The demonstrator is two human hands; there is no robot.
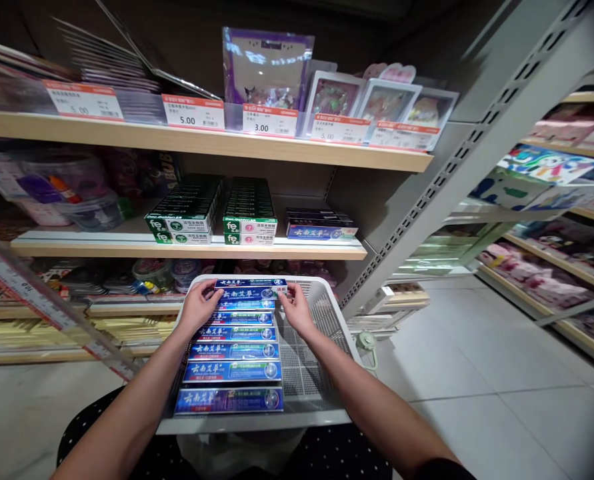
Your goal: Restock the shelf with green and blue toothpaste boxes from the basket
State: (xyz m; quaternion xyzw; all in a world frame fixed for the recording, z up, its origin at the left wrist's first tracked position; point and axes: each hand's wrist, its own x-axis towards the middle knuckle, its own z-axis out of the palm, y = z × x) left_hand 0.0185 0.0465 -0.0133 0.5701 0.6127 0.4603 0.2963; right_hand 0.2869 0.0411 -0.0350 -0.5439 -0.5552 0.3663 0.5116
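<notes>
A light grey plastic basket sits before me at lap height. Blue toothpaste boxes lie in a column along its left half. At the basket's far side, my left hand grips the left ends of the farthest toothpaste boxes. My right hand pinches the right ends of those boxes, thumb on the near face. The fingers behind the boxes are partly hidden, and I cannot tell exactly how many boxes are between the hands.
Beyond the basket, a shelf bears green-and-white toothpaste stacks and a few dark blue boxes. The upper shelf carries packaged goods with price tags. A slotted metal upright rises at right, beside the tiled floor.
</notes>
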